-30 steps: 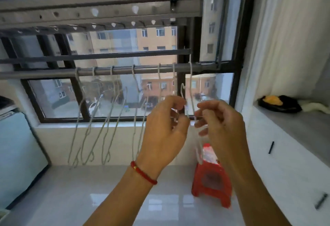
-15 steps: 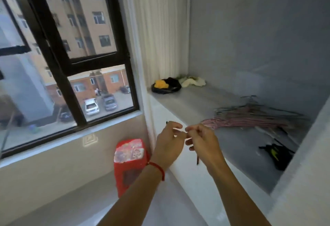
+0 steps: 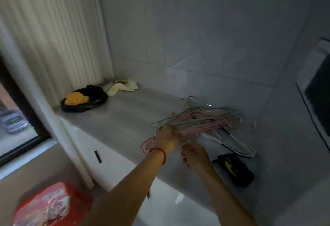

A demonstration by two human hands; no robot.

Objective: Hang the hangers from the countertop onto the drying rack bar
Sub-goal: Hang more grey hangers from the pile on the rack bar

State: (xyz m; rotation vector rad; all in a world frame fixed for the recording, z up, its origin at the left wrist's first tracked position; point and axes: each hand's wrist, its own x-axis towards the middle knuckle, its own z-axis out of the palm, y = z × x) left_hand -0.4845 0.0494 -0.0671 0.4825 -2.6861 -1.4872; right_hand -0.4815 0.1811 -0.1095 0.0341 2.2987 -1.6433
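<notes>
Head view: left hand (image 3: 167,141), red cord at the wrist, has its grip curled into the near end of the hanger pile (image 3: 200,121) on the grey desk (image 3: 125,118). Right hand (image 3: 195,157) hovers just beside, fingers loosely bent, holding nothing visible. Beyond the pile lies a white hanger (image 3: 230,142); nearer the right hand, a black-and-yellow item (image 3: 234,168).

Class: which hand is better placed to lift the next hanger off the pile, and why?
Probably the left hand: it is already on the near end of the hanger pile, fingers among the wires. The right hand sits just short of the pile.
</notes>
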